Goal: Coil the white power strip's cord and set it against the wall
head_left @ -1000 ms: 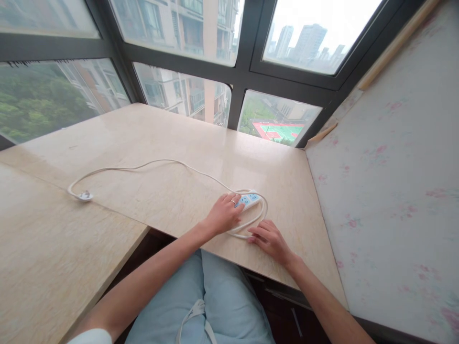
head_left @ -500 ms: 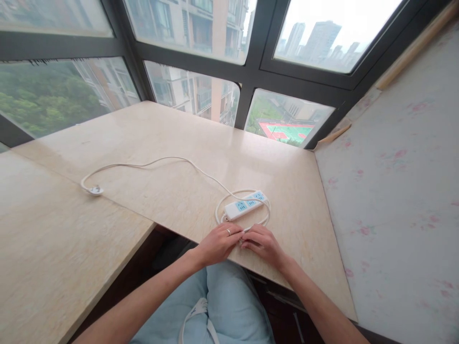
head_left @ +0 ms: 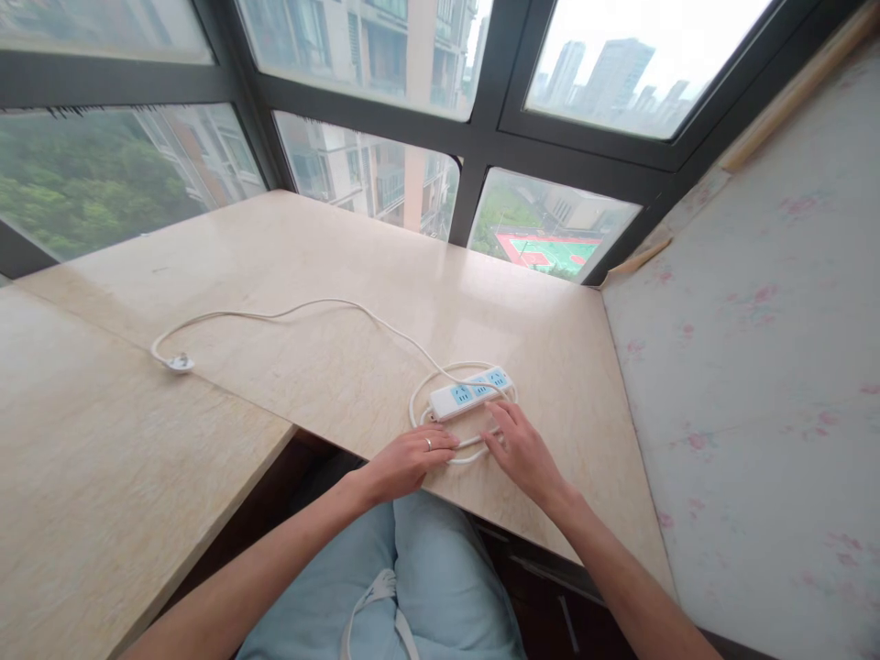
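Note:
A white power strip (head_left: 444, 403) with blue socket faces lies on the stone counter, ringed by loops of its own white cord (head_left: 330, 301). The cord runs off to the left and ends in a plug (head_left: 181, 364). My left hand (head_left: 411, 458), with a ring on one finger, is closed over the near side of the loops; its fingertips partly hide the cord. My right hand (head_left: 523, 458) is at the right side of the loops, thumb and fingers apart, fingertips beside the cord and close to the strip's near edge.
The pale stone counter (head_left: 309, 247) meets dark-framed windows (head_left: 474, 147) at the back and a flowered wall (head_left: 770, 385) on the right. A notch in its front edge opens left of my light blue trousers (head_left: 440, 577).
My right hand has moved away from my left, up and to the right toward the power strip, and its fingers have spread. My left hand has shifted slightly left. The near cord loops show more.

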`<move>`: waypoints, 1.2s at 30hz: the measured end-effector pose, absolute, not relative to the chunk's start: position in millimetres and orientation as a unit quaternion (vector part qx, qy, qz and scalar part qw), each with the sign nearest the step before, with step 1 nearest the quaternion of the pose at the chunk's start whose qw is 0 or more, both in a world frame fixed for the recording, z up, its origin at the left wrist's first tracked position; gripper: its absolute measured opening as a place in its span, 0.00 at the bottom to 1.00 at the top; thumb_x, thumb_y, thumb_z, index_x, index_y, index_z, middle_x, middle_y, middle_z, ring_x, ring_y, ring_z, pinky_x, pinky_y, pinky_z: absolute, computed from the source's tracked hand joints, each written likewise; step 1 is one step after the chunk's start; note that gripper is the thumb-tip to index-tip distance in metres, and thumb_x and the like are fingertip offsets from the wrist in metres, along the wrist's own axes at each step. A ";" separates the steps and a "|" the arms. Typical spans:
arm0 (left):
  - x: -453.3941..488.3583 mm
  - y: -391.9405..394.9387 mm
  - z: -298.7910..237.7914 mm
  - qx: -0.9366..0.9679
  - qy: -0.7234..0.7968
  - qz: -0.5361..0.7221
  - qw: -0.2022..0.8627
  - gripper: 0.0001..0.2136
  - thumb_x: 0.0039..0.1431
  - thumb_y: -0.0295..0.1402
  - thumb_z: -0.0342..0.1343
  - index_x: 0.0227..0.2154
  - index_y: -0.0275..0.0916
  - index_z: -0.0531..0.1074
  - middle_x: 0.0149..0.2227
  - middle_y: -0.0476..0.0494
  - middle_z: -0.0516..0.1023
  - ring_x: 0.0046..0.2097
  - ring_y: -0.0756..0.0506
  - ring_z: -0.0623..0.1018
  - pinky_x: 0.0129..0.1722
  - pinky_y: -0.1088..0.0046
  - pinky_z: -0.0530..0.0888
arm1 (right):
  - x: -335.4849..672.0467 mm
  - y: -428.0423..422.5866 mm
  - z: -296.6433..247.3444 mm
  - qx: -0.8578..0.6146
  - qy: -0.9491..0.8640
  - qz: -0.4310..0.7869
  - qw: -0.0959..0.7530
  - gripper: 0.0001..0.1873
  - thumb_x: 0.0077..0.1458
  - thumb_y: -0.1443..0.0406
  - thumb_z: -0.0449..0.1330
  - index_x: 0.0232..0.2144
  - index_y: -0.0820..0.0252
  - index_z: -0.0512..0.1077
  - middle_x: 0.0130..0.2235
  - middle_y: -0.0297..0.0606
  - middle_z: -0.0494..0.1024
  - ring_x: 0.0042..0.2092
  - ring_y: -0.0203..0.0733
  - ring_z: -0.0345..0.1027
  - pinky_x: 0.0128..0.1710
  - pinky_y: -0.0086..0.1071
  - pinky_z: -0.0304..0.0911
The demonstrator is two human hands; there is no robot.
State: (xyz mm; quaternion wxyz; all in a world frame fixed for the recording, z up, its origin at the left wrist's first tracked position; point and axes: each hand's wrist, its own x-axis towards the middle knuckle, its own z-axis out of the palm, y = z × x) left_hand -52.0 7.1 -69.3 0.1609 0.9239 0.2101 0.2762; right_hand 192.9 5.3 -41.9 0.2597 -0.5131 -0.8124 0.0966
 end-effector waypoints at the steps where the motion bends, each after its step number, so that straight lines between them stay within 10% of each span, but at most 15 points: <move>1: -52.6 6.8 -69.6 0.928 0.206 0.274 0.150 0.18 0.58 0.17 0.46 0.47 0.36 0.71 0.53 0.39 0.76 0.57 0.45 0.73 0.61 0.61 0.66 | 189.9 7.8 -39.5 -0.537 -0.806 0.085 0.233 0.21 0.62 0.66 0.52 0.57 0.59 0.62 0.53 0.50 0.70 0.52 0.49 0.69 0.47 0.41 0.70; 7: -56.5 0.2 -74.9 0.927 0.221 0.295 0.066 0.23 0.58 0.15 0.42 0.53 0.35 0.67 0.52 0.40 0.77 0.58 0.44 0.73 0.61 0.58 0.68 | 172.2 41.2 -16.4 -0.656 -0.755 -0.006 0.020 0.25 0.61 0.65 0.54 0.60 0.57 0.60 0.49 0.49 0.74 0.37 0.47 0.75 0.31 0.34 0.66; 14: -71.3 -4.3 -75.9 0.924 0.245 0.292 0.039 0.20 0.61 0.16 0.43 0.52 0.35 0.70 0.51 0.40 0.78 0.59 0.43 0.72 0.60 0.58 0.70 | 184.7 91.5 23.0 -0.553 -0.828 0.056 -0.077 0.05 0.56 0.63 0.60 0.33 0.54 0.76 0.37 0.39 0.78 0.39 0.44 0.72 0.34 0.31 0.58; 19: -88.3 -2.8 -74.4 0.916 0.272 0.294 0.018 0.18 0.63 0.18 0.43 0.49 0.35 0.72 0.50 0.39 0.78 0.57 0.44 0.74 0.59 0.57 0.71 | 199.0 97.7 19.0 -0.579 -0.791 0.191 0.056 0.14 0.56 0.60 0.56 0.22 0.58 0.71 0.26 0.34 0.74 0.29 0.37 0.67 0.29 0.29 0.54; 30: -104.7 13.2 -77.8 0.911 0.261 0.320 0.007 0.14 0.65 0.21 0.44 0.46 0.36 0.73 0.47 0.38 0.80 0.52 0.45 0.77 0.58 0.59 0.72 | 224.8 69.4 -19.4 -0.628 -0.335 0.509 0.483 0.14 0.37 0.68 0.60 0.31 0.58 0.66 0.20 0.26 0.67 0.22 0.33 0.62 0.22 0.26 0.61; 36: -107.6 17.0 -73.0 0.913 0.267 0.308 0.002 0.14 0.65 0.21 0.45 0.45 0.36 0.74 0.46 0.39 0.80 0.51 0.45 0.78 0.56 0.59 0.73 | 244.4 58.2 -19.1 -0.527 -0.137 0.643 0.538 0.15 0.36 0.73 0.61 0.29 0.58 0.64 0.19 0.26 0.68 0.21 0.30 0.62 0.22 0.25 0.64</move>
